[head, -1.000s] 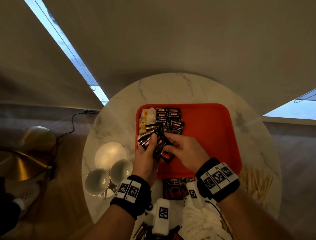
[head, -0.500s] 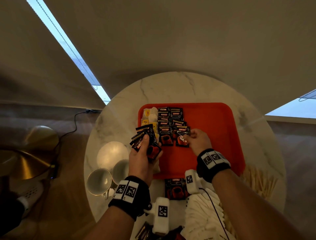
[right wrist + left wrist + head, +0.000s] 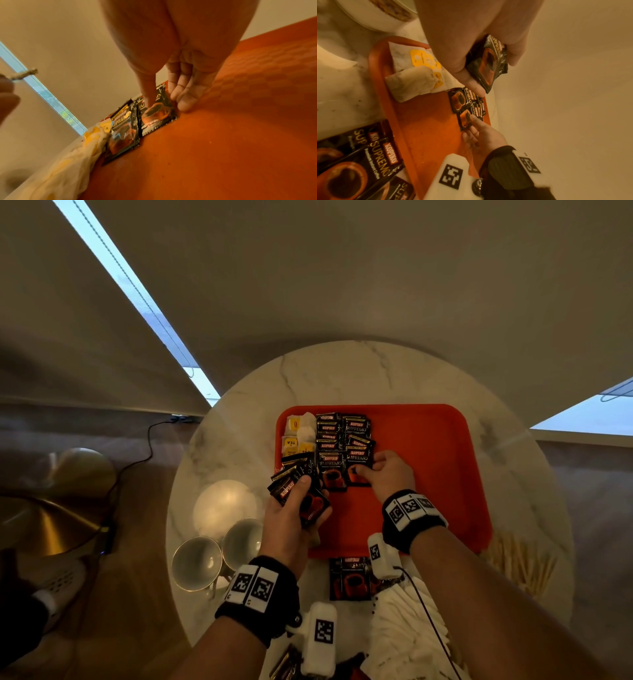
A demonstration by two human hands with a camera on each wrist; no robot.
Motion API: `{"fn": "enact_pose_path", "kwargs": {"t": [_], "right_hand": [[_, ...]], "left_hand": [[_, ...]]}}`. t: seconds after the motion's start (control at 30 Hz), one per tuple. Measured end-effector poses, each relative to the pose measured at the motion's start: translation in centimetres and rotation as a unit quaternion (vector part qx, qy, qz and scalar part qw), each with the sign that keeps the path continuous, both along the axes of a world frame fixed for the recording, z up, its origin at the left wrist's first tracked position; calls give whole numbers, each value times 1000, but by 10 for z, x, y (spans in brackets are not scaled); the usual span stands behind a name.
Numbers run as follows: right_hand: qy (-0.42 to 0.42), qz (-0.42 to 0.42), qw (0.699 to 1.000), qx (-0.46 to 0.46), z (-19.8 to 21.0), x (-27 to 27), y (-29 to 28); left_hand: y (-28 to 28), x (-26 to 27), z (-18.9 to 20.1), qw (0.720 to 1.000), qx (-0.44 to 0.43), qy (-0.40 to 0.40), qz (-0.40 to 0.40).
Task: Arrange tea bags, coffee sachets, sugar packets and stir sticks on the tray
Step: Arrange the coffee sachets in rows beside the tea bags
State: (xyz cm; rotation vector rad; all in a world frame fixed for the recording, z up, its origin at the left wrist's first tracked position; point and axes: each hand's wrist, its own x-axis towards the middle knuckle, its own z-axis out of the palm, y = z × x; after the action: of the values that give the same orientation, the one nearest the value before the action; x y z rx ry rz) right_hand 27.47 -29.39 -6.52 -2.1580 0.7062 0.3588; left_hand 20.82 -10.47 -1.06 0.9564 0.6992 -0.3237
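Fingers clamp a glossy foil sachet fan; right fingers press a flat sachet.

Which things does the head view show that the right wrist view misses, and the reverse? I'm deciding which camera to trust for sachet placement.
Only the head view shows the left hand gripping a fan of coffee sachets, the stir sticks and white packets on the marble table, and two cups.

Only the right wrist view shows the right hand's fingers pressing flat on the sachet.

Both show the right hand at that sachet, the orange tray and the tea bags.
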Motion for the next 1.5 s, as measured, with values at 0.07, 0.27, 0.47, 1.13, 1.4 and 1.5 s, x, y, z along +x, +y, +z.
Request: {"fn": "enact_pose_path", "kwargs": {"t": [0.07, 0.27, 0.47, 1.13, 1.4, 1.5], "right_hand": [[-17, -6, 1000, -9, 5, -4, -3], [-106, 34, 990, 83, 47, -29, 11], [-99, 150, 966, 187, 73, -53, 29], [7, 66, 996, 61, -10, -19, 23], [-3, 65, 997, 31, -8, -14, 22], [-39, 46, 997, 39, 2, -20, 20]], "left_hand": [[-2, 2, 0, 1000, -11, 3, -3], [-7, 4, -2, 1000, 3, -3, 3], [-12, -2, 5, 997, 27, -47, -47], [8, 1, -1, 998, 35, -18, 53], [5, 1, -6, 999, 24, 9, 43], [0, 0, -6, 999, 42, -5, 21]]}}
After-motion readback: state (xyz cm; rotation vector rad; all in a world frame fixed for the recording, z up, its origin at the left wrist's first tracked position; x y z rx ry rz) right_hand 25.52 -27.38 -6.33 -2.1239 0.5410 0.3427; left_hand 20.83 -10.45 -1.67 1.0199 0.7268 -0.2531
